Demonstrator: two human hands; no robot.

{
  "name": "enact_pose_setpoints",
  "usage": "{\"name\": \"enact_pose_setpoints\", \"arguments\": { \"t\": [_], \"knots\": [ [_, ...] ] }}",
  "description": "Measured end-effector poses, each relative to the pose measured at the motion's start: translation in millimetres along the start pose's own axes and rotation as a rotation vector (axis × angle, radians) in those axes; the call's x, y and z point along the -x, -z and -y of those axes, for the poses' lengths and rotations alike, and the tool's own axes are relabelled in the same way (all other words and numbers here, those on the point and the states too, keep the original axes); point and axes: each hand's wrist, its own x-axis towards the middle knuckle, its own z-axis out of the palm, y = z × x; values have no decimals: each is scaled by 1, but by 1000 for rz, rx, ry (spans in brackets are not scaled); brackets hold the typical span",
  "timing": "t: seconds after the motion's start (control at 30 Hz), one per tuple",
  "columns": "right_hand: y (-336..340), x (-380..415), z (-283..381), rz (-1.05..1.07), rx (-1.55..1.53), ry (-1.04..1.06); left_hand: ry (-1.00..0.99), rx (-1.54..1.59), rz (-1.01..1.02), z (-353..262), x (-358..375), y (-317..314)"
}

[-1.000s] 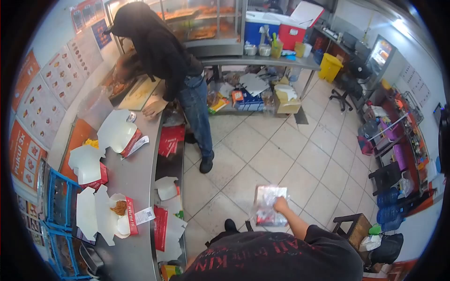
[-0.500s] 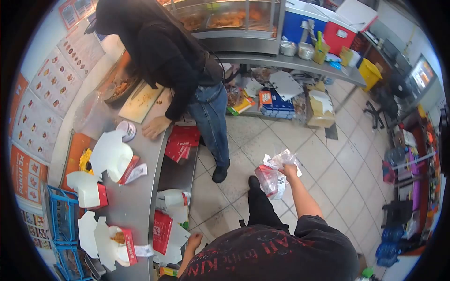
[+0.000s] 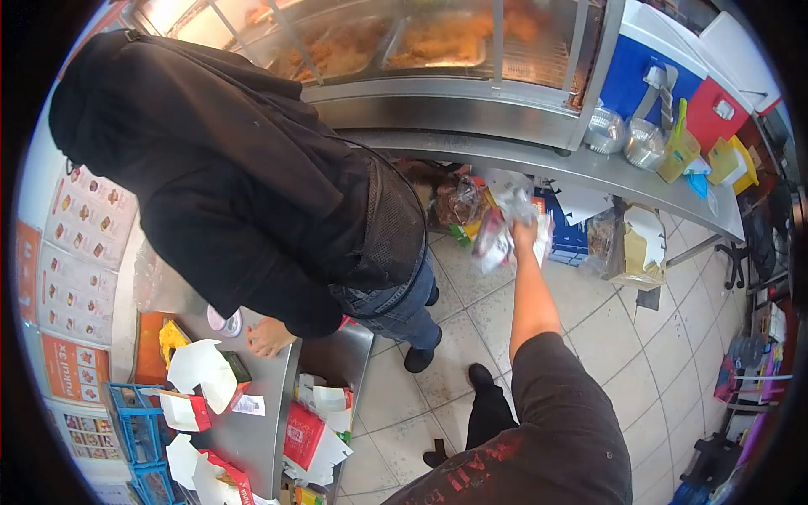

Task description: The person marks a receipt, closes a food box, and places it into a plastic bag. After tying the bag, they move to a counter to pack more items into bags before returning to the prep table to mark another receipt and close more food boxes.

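My right hand is stretched out ahead of me, closed on the top of a clear plastic bag. Red and white packaging shows through the plastic, though the contents are blurred. The bag hangs in front of the low shelf under the counter, near a blue box and a clear bag of brown stuff. Out of sight is my left hand.
A co-worker in black stands close on my left, one hand on the steel counter. Open food boxes stand there. Ahead is a glass warming cabinet; a carton sits at right.
My right hand has carried the plastic bag forward, from above the floor to the low shelf. I am nearer the co-worker and the cabinet. My left hand has left the view.
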Motion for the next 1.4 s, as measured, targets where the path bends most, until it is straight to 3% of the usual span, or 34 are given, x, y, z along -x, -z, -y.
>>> {"name": "enact_pose_setpoints", "arguments": {
  "t": [0.03, 0.1, 0.23, 0.33, 0.4, 0.43, 0.5, 0.53, 0.57, 0.63, 0.73, 0.8, 0.87, 0.9, 0.93, 0.97, 1.0, 1.07, 1.1, 1.13, 1.17, 1.2, 1.23, 1.27, 1.33, 1.4],
  "knots": [
    [-15, -2, 16, 33, -239, 12, 1, 5, 2, -4, 5, -3],
    [-16, 10, 70, 222, -39, 115, 3, 8, 6, -7, 11, -9],
    [2, 54, 64, 450, 350, 333, 0, 33, -11, -1, 24, -13],
    [39, 129, -1, 566, 459, 151, -19, 49, -30, 23, 38, -16],
    [79, 191, -82, 653, 685, 248, -17, 99, -53, 40, 52, -21],
    [104, 228, -126, 741, 890, 433, -21, 120, -65, 51, 58, -23],
    [163, 321, -156, 1158, 1080, 498, -22, 178, -100, 81, 77, -30],
    [182, 361, -154, 1648, 1420, 805, -17, 207, -118, 99, 86, -32],
    [199, 407, -176, 1856, 1414, 585, -12, 235, -138, 122, 99, -38],
    [234, 494, -161, 2314, 1413, 716, 9, 303, -193, 176, 126, -51],
    [253, 592, -129, 2690, 1366, 816, 58, 349, -276, 273, 171, -96],
    [258, 633, -128, 2689, 1125, 806, 54, 307, -328, 335, 192, -148],
    [245, 669, -172, 2628, 1363, 1024, 18, 90, -377, 388, 199, -194],
    [245, 683, -156, 2571, 1364, 1100, -37, -142, -428, 391, 205, -205],
    [234, 701, -137, 2502, 1348, 1173, 128, 20, -302, 403, 205, -204],
    [228, 723, -126, 2502, 1254, 1190, 309, 158, -194, 369, 232, -162],
    [222, 742, -115, 2492, 1154, 1191, 70, 496, -375, 399, 223, -179],
    [209, 785, -88, 2466, 841, 986, 84, 524, -335, 403, 220, -162],
    [202, 811, -43, 2357, 623, 1008, 87, 516, -282, 408, 218, -152],
    [190, 836, -16, 2112, 647, 1095, 136, 756, -279, 421, 205, -154],
    [170, 853, 6, 1932, 202, 1078, 274, 1074, -236, 427, 192, -145],
    [146, 870, 36, 1803, 268, 1083, 420, 1388, -184, 428, 173, -126],
    [127, 886, 61, 1601, 79, 1140, 352, 948, -288, 406, 180, -73],
    [104, 894, 72, 1432, 88, 1366, 206, 996, -358, 393, 178, -31],
    [72, 919, 79, 1339, 216, 1412, -95, 1102, -361, 372, 161, 54],
    [67, 944, 67, 1356, 397, 1379, -229, 1005, -296, 351, 156, 142]
  ]
}}
